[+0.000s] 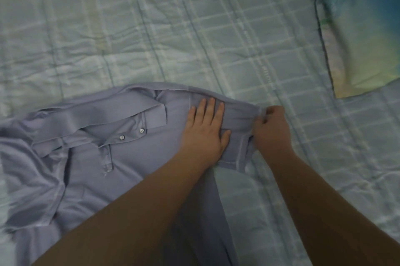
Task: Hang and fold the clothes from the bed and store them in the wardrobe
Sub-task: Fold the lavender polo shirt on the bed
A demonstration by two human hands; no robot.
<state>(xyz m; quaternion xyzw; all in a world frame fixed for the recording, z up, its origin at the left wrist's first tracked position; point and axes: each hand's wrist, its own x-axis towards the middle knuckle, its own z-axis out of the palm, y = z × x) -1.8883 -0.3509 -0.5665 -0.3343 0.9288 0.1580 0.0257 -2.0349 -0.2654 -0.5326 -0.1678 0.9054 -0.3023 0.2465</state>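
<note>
A pale lilac polo shirt (121, 157) lies front side up on the bed, its collar and two white buttons showing at centre left. My left hand (205, 129) rests flat with fingers spread on the shirt's right shoulder. Just to its right, my right hand (271, 130) pinches the edge of the short sleeve, fingers closed on the fabric. The shirt's left sleeve is crumpled at the far left, and my forearms cover its lower part.
The bed is covered by a light green checked sheet (194, 27), wrinkled all over. A pillow (363, 45) with a blue and yellow print lies at the upper right, close to the sleeve.
</note>
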